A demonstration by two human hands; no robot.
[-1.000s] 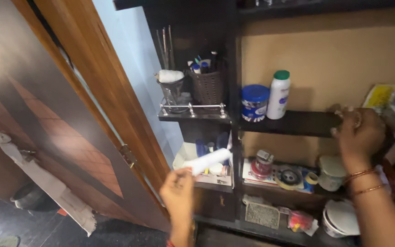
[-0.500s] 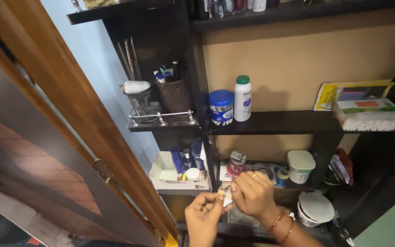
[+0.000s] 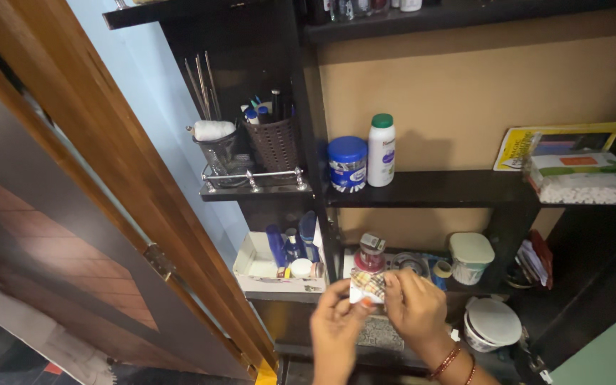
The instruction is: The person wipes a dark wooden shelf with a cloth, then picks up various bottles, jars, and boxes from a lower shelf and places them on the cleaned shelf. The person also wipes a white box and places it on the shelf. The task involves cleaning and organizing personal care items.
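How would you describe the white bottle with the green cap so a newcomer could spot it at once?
Start at the dark wooden shelf unit against the tan back wall. On its middle shelf, left end, the white bottle stands upright just right of a squat blue-lidded jar. It is the only tall, slim white container with a green cap; the jar beside it is shorter, wider and blue.

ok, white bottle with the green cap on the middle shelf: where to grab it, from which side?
Grip the white bottle around its body below the green cap, coming from the front right. It stands upright, and the blue-lidded jar crowds its left side, while the shelf to its right is bare.
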